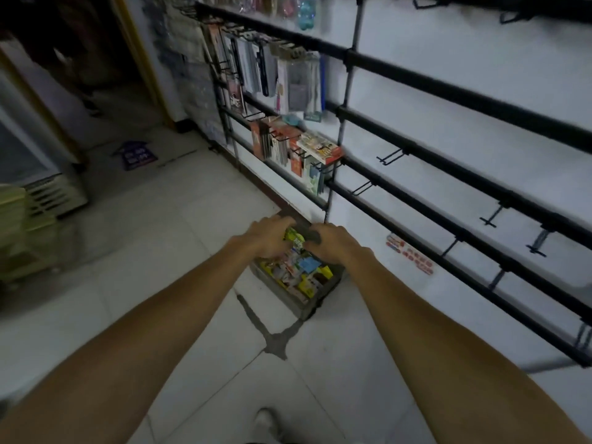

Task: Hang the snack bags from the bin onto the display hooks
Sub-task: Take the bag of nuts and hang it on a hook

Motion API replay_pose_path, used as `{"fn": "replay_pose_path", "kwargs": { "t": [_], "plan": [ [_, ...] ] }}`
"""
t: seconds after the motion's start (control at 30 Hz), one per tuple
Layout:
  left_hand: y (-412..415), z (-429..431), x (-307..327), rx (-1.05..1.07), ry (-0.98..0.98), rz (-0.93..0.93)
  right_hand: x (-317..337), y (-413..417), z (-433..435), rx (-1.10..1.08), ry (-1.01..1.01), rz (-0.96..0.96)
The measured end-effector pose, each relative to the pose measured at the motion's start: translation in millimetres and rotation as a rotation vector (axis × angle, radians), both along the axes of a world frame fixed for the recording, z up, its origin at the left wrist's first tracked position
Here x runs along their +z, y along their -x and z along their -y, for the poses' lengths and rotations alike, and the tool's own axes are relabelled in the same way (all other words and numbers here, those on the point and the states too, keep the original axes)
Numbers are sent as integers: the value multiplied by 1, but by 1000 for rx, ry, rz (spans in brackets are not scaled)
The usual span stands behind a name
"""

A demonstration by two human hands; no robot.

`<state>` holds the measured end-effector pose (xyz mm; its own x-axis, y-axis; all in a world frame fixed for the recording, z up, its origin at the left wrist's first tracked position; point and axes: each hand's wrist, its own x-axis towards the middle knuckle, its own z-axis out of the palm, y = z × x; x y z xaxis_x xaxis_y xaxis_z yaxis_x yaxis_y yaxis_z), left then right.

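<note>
As the bin [301, 302] sits on the floor, both arms reach low. The left hand [266, 235] pinches a green snack bag [293, 236]; whether the right hand [334, 243] grips anything is unclear.

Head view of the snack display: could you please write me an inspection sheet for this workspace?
Surface: pale tiled floor, with a dark patched joint near the bin.
Job's things: grey bin on the floor by the wall, full of mixed snack bags; several display hooks are bare, others further left carry hung packets.
Clutter: purple floor sticker; red stickers on the wall.
Hands: left hand grips a green bag over the bin; right hand meets it, its grip too blurred to tell.
Cables: nothing seen.
Surroundings: white wall with black rails; a cabinet with a vent grille at far left.
</note>
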<state>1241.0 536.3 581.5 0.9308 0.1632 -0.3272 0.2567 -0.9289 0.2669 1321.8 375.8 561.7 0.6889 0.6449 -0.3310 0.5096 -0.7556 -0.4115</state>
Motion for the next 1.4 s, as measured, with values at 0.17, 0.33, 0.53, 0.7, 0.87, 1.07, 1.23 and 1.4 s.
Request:
{"fn": "replay_pose_path", "kwargs": {
  "t": [0.17,0.33,0.53,0.7,0.87,1.07,1.23,1.4],
  "plan": [
    [-14,-51,-22,-15,27,-35,-21,-17,-46,-11,22,-33],
    [-45,-83,-54,-30,4,-98,-46,-48,-82,-52,12,-112],
    [-99,-134,-86,-28,-3,-161,-92,-114,-138,-53,23,-205],
    [-149,-182,-105,34,35,-219,-128,-173,-185,-36,29,-262],
    [-191,-223,-151,77,107,-273,-165,-224,-220,-36,70,-355],
    [-231,-280,-221,74,168,-331,-228,-254,-269,-105,71,-450],
    [-269,-321,-304,-15,227,-364,-303,-273,-308,-179,84,-462],
    [-295,-355,-408,-81,279,-432,-407,-292,-327,-188,187,-509]
  ]
}}
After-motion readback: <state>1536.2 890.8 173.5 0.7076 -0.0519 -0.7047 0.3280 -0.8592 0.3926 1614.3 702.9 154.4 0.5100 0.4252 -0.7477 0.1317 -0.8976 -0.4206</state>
